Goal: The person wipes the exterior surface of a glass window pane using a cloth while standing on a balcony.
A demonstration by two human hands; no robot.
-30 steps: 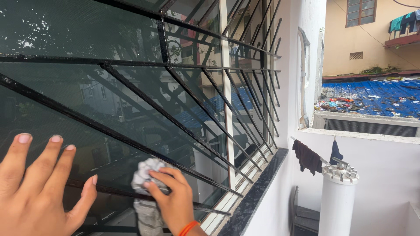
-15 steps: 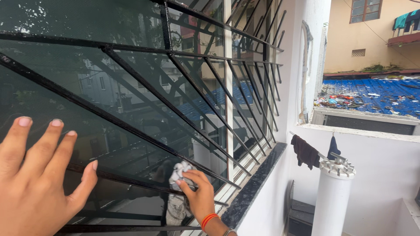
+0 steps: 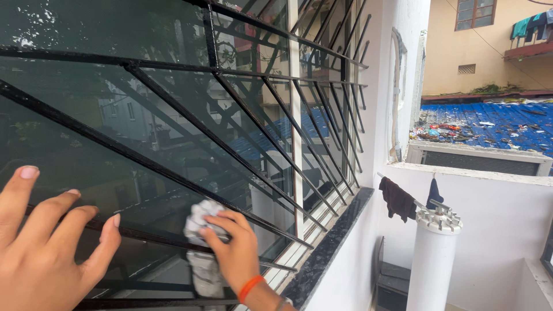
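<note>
I press the cloth (image 3: 203, 222), bunched in my right hand (image 3: 233, 253), against the window glass (image 3: 86, 144); left hand (image 3: 43, 247) spread flat; specks above remain unwiped.

We see a black window grille (image 3: 242, 115) over dark tinted glass (image 3: 86, 34), a white-grey crumpled cloth (image 3: 201, 222), an orange wristband (image 3: 249, 288), a blue corrugated roof (image 3: 489, 124), white walls (image 3: 489, 224).

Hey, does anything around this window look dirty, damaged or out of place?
White specks spatter the glass at the upper left, like dried splashes. Litter lies strewn on the blue roof beyond. The black grille looks intact where the right hand presses a crumpled cloth.
</note>
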